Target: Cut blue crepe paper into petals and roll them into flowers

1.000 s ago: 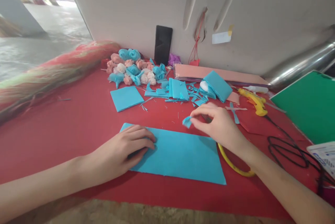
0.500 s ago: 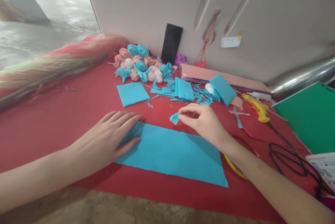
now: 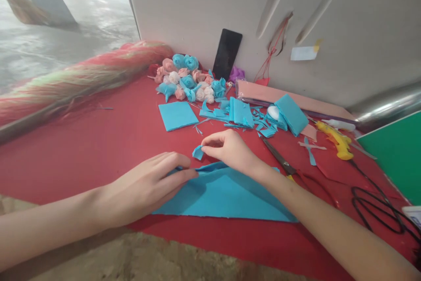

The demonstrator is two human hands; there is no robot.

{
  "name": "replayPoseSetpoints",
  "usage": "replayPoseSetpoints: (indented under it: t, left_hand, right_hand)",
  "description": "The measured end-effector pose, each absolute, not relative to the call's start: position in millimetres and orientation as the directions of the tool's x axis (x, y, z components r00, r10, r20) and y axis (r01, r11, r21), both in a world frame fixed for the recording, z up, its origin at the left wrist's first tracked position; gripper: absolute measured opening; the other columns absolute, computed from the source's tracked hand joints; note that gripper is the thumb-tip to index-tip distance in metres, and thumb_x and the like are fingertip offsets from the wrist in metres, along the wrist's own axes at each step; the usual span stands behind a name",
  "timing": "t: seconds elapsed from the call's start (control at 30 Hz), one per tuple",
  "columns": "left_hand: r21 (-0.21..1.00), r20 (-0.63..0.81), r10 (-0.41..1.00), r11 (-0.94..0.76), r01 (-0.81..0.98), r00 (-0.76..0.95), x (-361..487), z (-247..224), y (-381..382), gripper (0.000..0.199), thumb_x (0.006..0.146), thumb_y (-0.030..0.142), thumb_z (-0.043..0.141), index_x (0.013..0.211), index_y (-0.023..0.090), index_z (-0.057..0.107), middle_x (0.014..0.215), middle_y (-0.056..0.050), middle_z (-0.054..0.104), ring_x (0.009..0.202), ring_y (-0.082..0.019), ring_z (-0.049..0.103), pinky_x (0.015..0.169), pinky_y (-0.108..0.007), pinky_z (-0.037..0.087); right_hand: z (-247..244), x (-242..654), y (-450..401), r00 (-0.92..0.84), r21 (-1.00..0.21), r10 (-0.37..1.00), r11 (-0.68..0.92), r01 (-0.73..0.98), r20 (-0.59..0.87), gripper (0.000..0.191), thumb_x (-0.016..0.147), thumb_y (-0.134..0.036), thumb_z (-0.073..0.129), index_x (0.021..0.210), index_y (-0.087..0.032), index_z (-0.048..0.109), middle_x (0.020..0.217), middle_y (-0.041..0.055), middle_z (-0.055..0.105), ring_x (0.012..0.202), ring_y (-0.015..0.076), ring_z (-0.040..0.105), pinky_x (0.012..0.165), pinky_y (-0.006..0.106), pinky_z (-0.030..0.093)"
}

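A long sheet of blue crepe paper lies along the front of the red table, its far edge bunched up near my fingers. My left hand pinches that far edge at the sheet's left part, thumb and fingers together. Between thumb and forefinger, my right hand holds a small folded piece of blue paper just beyond the sheet. The right forearm crosses over the sheet's right end and hides some of it. To the right of that arm lie scissors, blades pointing away, handles partly covered.
Paper roses are heaped at the back, left of a phone leaning on the wall. Blue squares and scraps lie in front. A yellow glue gun with a black cord sits at right, near a green board.
My left hand has gone from lying flat on the sheet to pinching its far edge, which is now lifted. My right hand has moved left with the small piece. The scissors have come into sight.
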State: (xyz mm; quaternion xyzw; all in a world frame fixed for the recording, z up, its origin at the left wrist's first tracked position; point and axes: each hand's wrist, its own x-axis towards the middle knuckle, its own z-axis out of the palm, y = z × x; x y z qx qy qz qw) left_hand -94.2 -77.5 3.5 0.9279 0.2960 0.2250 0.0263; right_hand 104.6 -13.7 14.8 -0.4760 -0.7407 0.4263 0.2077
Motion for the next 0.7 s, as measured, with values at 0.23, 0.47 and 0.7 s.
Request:
replayPoseSetpoints:
  t: [0.23,0.47,0.7]
  left_hand:
    - [0.273,0.415,0.549,-0.836,0.476,0.726,-95,5,-72,0.022,0.085,0.009,0.046,0.103,0.018,0.054,0.099,-0.006,0.057,0.096,-0.015,0.054,0.083,-0.026,0.047]
    - [0.095,0.307,0.585,-0.803,0.588,0.75,-84,12,-85,0.035,0.087,0.024,0.044,0.121,0.016,0.047,0.121,-0.012,0.052,0.114,-0.027,0.046,0.095,-0.047,0.041]
    - [0.021,0.113,0.536,-0.843,0.537,0.837,-79,19,-97,0.056,0.081,0.047,0.049,0.127,0.014,0.045,0.132,-0.013,0.048,0.119,-0.032,0.046,0.092,-0.048,0.046]
  right_hand:
    - [16,111,-17,-0.503,-0.807,0.843,0.156,0.569,-0.192,0.005,0.076,-0.012,0.059,0.076,-0.011,0.064,0.076,0.0009,0.066,0.074,0.0119,0.061,0.07,0.027,0.05]
    - [13,113,-13,-0.47,-0.743,0.852,0.159,0.65,-0.229,0.008,0.08,-0.018,0.059,0.079,-0.011,0.063,0.076,0.0004,0.064,0.075,0.0116,0.06,0.073,0.029,0.049]
    - [15,114,-12,-0.455,-0.684,0.848,0.162,0.711,-0.272,0.011,0.08,-0.022,0.059,0.081,-0.012,0.063,0.076,0.0007,0.063,0.075,0.0118,0.059,0.074,0.031,0.049]
